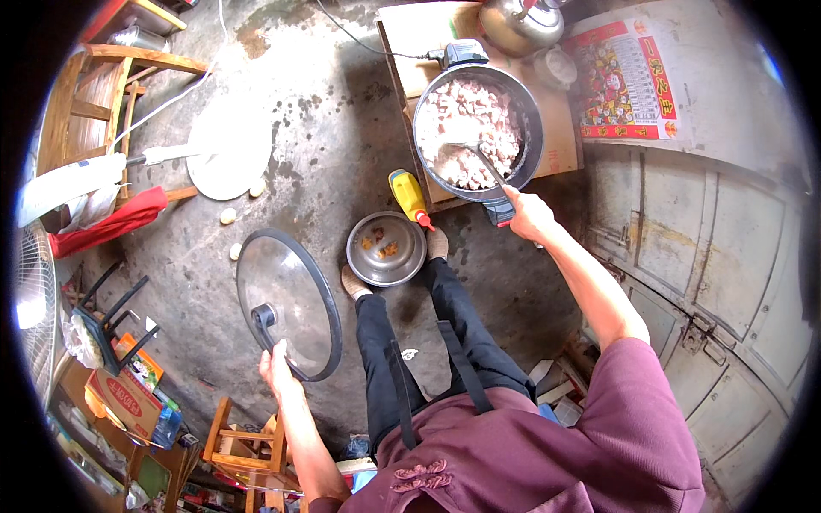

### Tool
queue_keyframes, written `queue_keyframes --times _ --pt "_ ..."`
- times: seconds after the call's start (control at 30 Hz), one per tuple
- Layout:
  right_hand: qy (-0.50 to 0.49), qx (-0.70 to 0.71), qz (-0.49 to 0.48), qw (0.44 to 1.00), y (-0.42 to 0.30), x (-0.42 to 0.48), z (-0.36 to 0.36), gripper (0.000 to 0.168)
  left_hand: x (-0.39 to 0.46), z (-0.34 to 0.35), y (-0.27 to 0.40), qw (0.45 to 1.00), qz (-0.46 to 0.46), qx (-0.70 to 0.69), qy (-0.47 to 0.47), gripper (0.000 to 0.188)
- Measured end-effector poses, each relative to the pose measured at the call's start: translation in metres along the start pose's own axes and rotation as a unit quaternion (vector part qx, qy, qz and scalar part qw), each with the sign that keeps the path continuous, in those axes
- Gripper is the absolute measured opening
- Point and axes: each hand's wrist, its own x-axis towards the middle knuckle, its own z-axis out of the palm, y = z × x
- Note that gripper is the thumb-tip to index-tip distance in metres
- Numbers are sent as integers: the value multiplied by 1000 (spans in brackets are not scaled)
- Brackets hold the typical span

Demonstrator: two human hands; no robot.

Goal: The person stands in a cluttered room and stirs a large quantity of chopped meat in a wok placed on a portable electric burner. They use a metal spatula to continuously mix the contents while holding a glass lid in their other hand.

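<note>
My right hand (531,217) grips the handle of a metal spatula (490,165), whose blade lies among chopped pale pink meat (471,112) in an electric pan (537,138). The pan stands on a cardboard-covered table (564,154). My left hand (280,372) holds a round glass lid (288,288) with a dark rim, tilted, by its black handle, out over the floor. Between my feet a steel bowl (386,276) holds some orange-brown bits. Next to it is a yellow bottle (405,192) with a red cap.
A metal kettle (523,29) and a pale lidded jar (555,67) stand beyond the pan. White cabinets (680,224) line the right side. At left are a wooden chair (96,109), a fan (35,308) and a small wooden stool (247,442). A cable (359,45) runs to the pan.
</note>
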Motion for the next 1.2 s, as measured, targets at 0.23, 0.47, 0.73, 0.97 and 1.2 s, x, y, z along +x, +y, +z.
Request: queue_keyframes --times 0.23,0.47,0.73,0.97,1.2 --pt "29 53 -9 998 4 -5 -6 62 2 0 -3 1000 -6 -2 0 12" --pt "-59 432 63 898 -9 -31 -1 60 3 2 -4 1000 -11 -8 5 13" --pt "-15 265 29 964 -8 -12 24 60 3 4 -2 1000 1 0 -3 14" --pt "43 181 -21 982 3 -7 32 60 1 5 -1 1000 -10 -4 -18 17" --pt "21 138 -14 990 -6 -5 25 59 1 9 -3 1000 -25 2 2 18"
